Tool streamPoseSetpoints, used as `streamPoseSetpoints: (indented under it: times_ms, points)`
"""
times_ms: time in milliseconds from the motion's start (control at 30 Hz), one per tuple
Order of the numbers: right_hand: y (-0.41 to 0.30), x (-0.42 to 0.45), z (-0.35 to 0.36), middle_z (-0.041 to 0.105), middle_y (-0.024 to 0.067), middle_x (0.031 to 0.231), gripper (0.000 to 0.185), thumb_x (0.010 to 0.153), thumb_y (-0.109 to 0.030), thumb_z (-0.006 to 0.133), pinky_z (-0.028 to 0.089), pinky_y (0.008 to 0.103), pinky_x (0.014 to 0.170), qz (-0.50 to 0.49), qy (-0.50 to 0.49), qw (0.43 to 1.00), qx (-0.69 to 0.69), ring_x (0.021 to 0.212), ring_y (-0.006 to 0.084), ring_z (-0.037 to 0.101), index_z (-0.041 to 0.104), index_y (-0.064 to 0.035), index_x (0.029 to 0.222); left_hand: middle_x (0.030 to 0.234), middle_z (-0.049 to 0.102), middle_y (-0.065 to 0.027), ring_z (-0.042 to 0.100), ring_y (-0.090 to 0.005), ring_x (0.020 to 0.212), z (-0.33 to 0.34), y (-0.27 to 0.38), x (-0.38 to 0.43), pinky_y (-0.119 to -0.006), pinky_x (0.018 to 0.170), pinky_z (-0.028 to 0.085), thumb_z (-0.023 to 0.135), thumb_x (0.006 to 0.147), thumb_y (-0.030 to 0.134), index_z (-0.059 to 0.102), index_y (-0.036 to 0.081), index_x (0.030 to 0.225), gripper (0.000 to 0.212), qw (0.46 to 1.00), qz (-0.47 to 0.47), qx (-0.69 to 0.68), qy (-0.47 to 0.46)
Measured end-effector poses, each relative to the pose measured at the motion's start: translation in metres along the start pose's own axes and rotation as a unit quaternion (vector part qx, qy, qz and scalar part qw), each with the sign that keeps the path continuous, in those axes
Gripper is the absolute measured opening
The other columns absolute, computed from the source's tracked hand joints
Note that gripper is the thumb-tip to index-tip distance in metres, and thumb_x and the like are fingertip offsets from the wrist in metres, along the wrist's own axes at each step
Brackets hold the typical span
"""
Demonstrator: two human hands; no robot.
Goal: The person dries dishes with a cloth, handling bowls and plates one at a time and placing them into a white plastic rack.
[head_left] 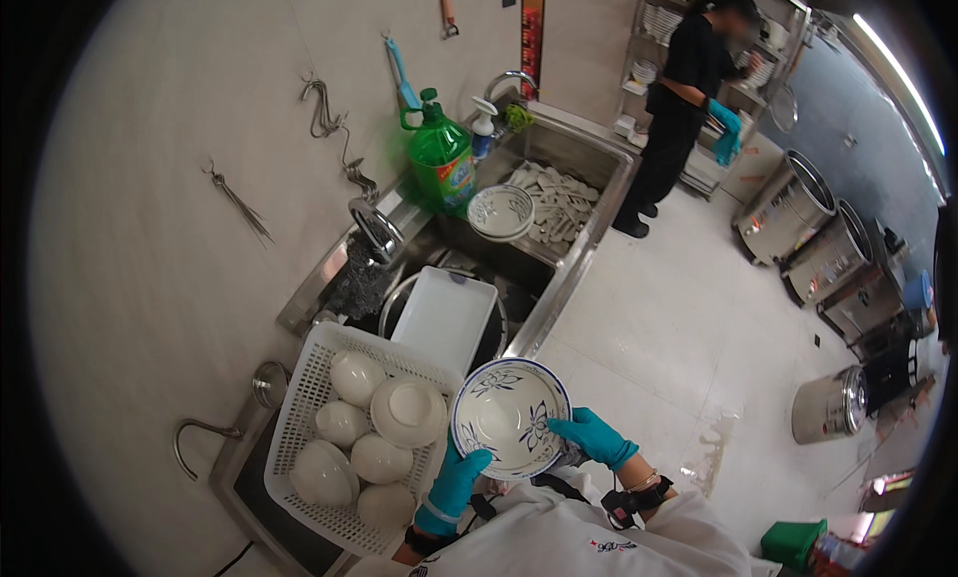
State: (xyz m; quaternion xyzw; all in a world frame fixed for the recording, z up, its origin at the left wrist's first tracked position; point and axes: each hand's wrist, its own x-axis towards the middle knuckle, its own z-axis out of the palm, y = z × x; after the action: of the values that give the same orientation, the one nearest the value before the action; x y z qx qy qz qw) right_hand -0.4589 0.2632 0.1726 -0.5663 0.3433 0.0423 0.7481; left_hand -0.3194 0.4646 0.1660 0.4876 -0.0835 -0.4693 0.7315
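Observation:
A white bowl with blue lotus patterns (503, 420) is held in front of my body, its inside facing up. My left hand (458, 483), in a teal glove, grips its lower left rim. On the right rim lies the thumb of my right hand (595, 436), also gloved, with a grey cloth (572, 454) partly visible beneath it. Several white bowls, most upside down, such as this one (408, 412), sit in a white perforated plastic basket (288, 435) to the left. Beyond the bowl, a white rectangular tray (447, 315) rests over a round vessel in the sink.
The far sink basin (614, 158) holds many white spoons (557, 203) and stacked patterned bowls (500, 212). A green detergent jug (441, 158) and spray bottle (483, 128) stand behind. A co-worker (685, 91) stands by shelves. Steel barrels (786, 210) line the right side.

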Motion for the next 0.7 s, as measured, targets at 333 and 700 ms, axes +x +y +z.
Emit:
streamPoseSetpoints:
  times_ms: [333, 700]
  points:
    - [-0.117, 0.164, -0.105, 0.06, 0.0064, 0.072, 0.037, 0.085, -0.032, 0.061, 0.047, 0.0264, 0.05, -0.074, 0.021, 0.997, 0.006, 0.06, 0.0115, 0.056, 0.063, 0.0047, 0.091, 0.143, 0.03, -0.0164, 0.042, -0.0299, 0.125, 0.032, 0.064, 0.092, -0.044, 0.093, 0.046, 0.06, 0.086, 0.025, 0.008, 0.016, 0.147, 0.082, 0.999, 0.034, -0.001, 0.028]
    - [-0.196, 0.422, -0.17, 0.057, 0.0194, 0.066, 0.032, 0.081, -0.026, 0.056, 0.049, 0.0408, 0.053, -0.214, 0.111, 0.925, -0.293, 0.056, 0.0305, 0.061, 0.053, 0.0052, 0.089, 0.131, 0.046, -0.0184, 0.049, -0.0327, 0.117, 0.003, 0.058, 0.042, -0.044, 0.088, 0.049, 0.056, 0.088, 0.032, 0.019, 0.017, 0.146, 0.071, 0.954, 0.066, 0.015, 0.293]
